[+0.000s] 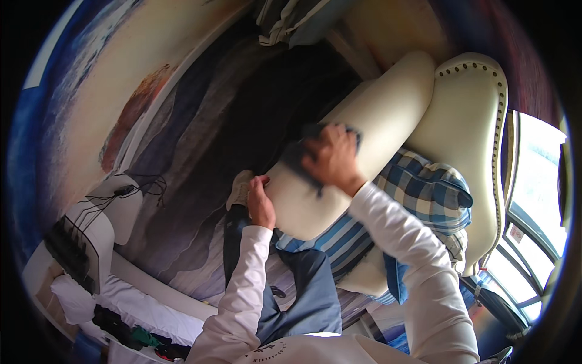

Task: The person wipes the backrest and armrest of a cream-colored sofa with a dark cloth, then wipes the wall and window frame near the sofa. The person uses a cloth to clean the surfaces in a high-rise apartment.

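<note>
My right hand [334,157] lies on a dark cloth [296,161] and presses it against the top of a cream padded sofa armrest [386,104]. Blur hides how its fingers grip the cloth. At the armrest's near end, my left hand [261,203] rests against the outer side, with nothing seen in it. Behind the armrest rises the matching sofa back [468,113], edged with dark nailheads. A blue and white checked cushion [429,191] leans against it. Beside the armrest lies a blue striped cushion or cover [348,245], partly hidden by my right arm.
Patterned dark floor [191,195] spreads to the left, where my shoe [239,189] stands beside the armrest. Black cables [122,191] hang over a white unit at the left. White bedding [150,305] and dark clothes lie at lower left. Grey fabric [295,20] hangs at the top.
</note>
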A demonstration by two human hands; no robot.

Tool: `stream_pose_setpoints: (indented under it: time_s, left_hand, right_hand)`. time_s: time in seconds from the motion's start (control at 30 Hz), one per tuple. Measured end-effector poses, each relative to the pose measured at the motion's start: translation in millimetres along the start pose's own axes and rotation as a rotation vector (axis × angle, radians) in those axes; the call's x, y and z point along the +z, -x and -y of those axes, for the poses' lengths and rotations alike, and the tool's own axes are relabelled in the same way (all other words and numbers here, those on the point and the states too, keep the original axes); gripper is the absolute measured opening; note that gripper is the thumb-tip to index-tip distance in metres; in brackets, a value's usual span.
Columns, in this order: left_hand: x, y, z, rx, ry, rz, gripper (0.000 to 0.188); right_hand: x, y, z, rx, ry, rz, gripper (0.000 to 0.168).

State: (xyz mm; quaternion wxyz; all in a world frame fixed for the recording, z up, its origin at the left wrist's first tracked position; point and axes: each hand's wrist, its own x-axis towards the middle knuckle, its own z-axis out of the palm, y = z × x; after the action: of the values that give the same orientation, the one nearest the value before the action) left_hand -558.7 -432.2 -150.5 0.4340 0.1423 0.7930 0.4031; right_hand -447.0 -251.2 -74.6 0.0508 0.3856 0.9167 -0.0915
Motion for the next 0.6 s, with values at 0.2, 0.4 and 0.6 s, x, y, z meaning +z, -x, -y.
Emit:
stream_pose_setpoints:
  time_s: [0.2, 0.4, 0.6]
  left_hand:
    - [18.2, 10.1, -49.0, 0.13, -0.347, -0.081, 0.048]
    - [13.9, 9.2, -40.7, 0.074, -0.17, -0.105, 0.051]
    - [14.1, 7.4, -10.7, -0.13, 0.567, -0.385, 0.04]
  right_hand:
    - [1.3, -57.2, -188.7, 0.591, 0.199, -0.297, 0.035]
    - [9.3, -7.9, -37.6, 0.35, 0.079, -0.213, 0.03]
    - [13.8, 47.7, 83.8, 0.007, -0.378, -0.022, 0.039]
